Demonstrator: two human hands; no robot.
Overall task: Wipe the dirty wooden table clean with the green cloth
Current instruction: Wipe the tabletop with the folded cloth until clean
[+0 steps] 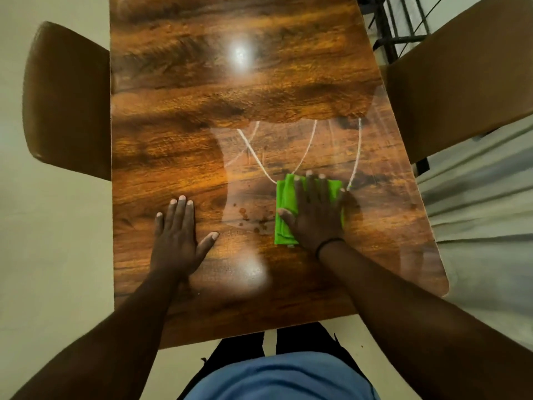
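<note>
The glossy wooden table (202, 134) fills the middle of the head view. A folded green cloth (284, 209) lies on its near right part. My right hand (315, 212) presses flat on the cloth with straight, spread fingers. My left hand (178, 235) rests flat on the bare wood to the left, thumb out. White chalk-like lines (253, 153) curve across the wood just beyond the cloth. Small brown spots (251, 217) sit between my hands, close to the cloth's left edge.
A brown chair (66, 96) stands at the table's left side and another brown chair (458, 73) at the right. A black metal frame (389, 27) shows at the far right. Pale floor lies on both sides. Lamp glare marks the tabletop.
</note>
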